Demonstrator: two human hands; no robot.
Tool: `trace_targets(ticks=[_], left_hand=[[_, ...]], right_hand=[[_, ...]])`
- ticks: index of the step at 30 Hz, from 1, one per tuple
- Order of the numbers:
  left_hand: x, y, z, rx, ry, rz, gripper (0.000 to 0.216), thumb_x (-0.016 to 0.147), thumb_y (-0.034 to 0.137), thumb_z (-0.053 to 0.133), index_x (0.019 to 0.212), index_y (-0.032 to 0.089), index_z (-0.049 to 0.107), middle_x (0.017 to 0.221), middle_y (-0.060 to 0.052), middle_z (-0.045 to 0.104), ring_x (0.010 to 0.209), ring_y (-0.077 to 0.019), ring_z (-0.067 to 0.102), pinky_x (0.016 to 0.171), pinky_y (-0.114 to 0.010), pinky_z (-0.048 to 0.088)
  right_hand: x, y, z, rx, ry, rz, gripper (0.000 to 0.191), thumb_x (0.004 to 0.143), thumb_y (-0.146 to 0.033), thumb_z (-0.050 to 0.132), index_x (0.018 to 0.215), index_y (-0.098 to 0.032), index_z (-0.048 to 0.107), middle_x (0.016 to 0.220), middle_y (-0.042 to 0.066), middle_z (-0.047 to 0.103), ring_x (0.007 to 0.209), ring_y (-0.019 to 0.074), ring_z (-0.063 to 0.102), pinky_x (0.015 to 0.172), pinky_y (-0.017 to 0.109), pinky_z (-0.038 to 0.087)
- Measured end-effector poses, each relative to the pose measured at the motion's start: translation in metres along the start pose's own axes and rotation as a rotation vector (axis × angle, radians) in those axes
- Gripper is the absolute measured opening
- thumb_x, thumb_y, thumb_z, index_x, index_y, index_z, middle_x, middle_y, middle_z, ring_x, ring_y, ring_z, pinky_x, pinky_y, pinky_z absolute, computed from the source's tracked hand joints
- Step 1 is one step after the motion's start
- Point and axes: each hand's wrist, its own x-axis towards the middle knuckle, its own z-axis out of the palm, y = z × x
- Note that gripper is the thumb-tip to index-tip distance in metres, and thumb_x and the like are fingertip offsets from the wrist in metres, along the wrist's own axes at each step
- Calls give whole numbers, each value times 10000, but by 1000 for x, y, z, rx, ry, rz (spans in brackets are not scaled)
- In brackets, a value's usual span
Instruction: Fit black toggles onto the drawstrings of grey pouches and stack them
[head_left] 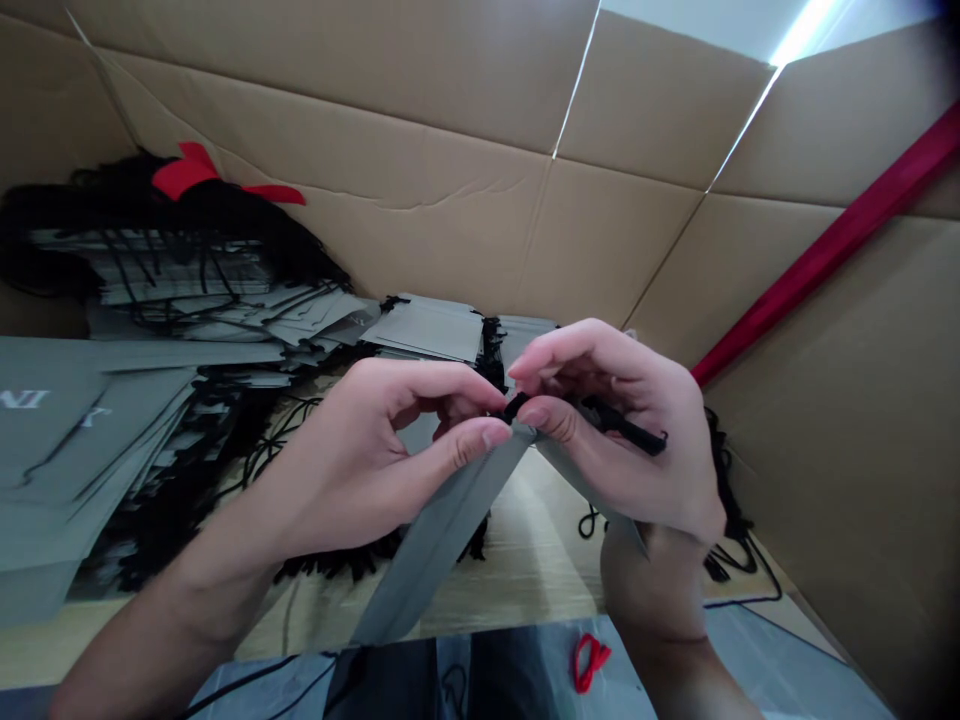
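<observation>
My left hand (375, 450) pinches the top edge of a grey paper bag (442, 540) that I hold up in front of me. My right hand (622, 440) pinches a black cord (626, 428) at the same spot, right against the bag's top edge. A stiff tipped end of the cord sticks out to the right between my fingers. The fingertips of both hands meet in the middle of the view. The bag hangs down from my hands towards my lap.
Stacks of flat grey bags (97, 420) with black cords lie at the left. A bundle of black cords with a red tie (195, 175) sits behind them. Cardboard walls (465, 120) enclose the wooden tabletop (525, 560). A red bar (825, 250) runs at the right. A small red band (589, 660) lies near.
</observation>
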Motion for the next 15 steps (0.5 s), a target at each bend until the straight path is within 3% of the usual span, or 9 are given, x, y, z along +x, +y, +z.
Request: trace_targets(ticks=[5,8,11,15], left_hand=[[-1,-1,3,4,89,-27,69,995,290,820,982,257,880,727,58,757,640,-86,594,566,-170,472],[0,-3,6,-37,135,-39,62,984,286,838,965,272,895,739,55,795,651,-95,654,577,-166,509],[1,-6,10,-110,208,-42,41,965,292,887,940,279,918,805,43,854,699,-116,748,616,-170,574],[0,-6,12,-86,248,22,125,1022,255,836,1032,320,943,945,40,900,805,-125,821,707,-176,626]], right_hand=[[0,-1,-4,3,2,28,250,969,-185,935,1153,-251,780,990,-8,791,832,139,749,716,251,639],[-2,-4,-4,-76,48,13,234,945,-164,939,1053,-249,749,932,-20,760,774,142,708,644,282,580],[-4,-8,1,-251,76,-84,212,938,-142,909,989,-247,733,907,-24,746,774,140,678,676,307,561],[-6,-9,10,-375,106,-126,171,983,-130,824,1090,-244,756,948,-22,767,761,125,662,729,306,596]])
